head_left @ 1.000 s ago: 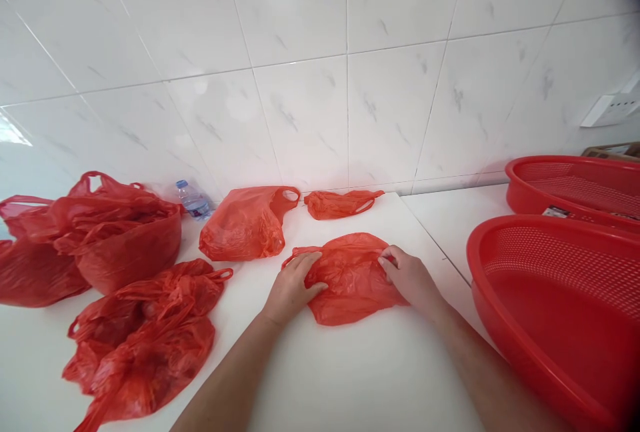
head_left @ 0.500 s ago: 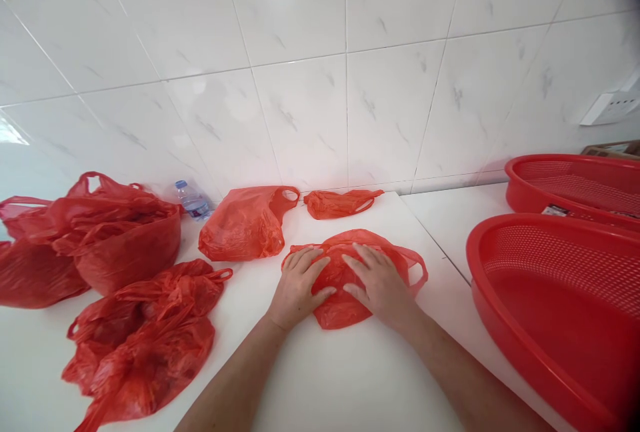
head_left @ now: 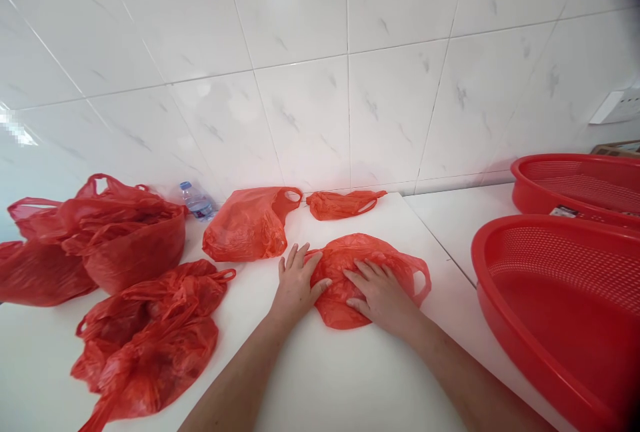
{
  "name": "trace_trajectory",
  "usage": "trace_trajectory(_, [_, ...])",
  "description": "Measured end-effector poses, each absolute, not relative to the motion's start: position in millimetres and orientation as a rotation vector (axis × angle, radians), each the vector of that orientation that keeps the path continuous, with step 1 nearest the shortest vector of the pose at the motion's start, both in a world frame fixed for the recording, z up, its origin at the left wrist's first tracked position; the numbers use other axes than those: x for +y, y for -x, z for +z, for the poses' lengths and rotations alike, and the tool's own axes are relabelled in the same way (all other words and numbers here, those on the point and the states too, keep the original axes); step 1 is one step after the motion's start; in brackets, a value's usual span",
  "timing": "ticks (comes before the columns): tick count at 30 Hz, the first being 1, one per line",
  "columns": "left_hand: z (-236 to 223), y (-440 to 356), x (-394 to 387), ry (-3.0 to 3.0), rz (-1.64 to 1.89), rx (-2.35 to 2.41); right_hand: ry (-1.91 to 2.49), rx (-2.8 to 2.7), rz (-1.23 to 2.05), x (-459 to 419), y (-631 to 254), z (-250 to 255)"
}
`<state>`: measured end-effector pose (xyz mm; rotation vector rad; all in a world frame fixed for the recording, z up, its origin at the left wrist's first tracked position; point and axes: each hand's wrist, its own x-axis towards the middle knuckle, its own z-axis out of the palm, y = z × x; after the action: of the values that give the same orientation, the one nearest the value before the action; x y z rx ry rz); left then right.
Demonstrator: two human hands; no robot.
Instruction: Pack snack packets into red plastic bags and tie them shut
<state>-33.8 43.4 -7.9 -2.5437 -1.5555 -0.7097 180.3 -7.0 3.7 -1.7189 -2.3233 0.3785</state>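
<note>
A red plastic bag point(head_left: 345, 315) lies crumpled on the white table in front of me, a handle loop at its right end. My left hand point(head_left: 296, 285) rests at the bag's left edge, fingers apart, the thumb on the plastic. Across the bag's right part lies my right hand point(head_left: 383, 295), flat with spread fingers. Just behind it are a fuller red bag point(head_left: 245, 225), left of centre, and a small flattened red bag point(head_left: 345, 205) near the wall. What the bags contain is hidden.
Several filled red bags point(head_left: 135, 245) crowd the left side, with another crumpled red bag point(head_left: 155, 345) before them. A plastic water bottle point(head_left: 197, 204) leans by the tiled wall. On the right stand two red perforated baskets, the nearer basket point(head_left: 493, 299) and the farther basket point(head_left: 530, 195).
My left hand has slid slightly left, its fingers now partly off the bag. My right hand has shifted a little and lies flatter, and the bag's top spreads more openly between them.
</note>
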Motion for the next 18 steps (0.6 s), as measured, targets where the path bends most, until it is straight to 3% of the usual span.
trace_trajectory(18, [-2.5,52.3,51.1,2.468,-1.01,-1.593,1.695,-2.34,0.244,-0.9,-183.7,-10.0])
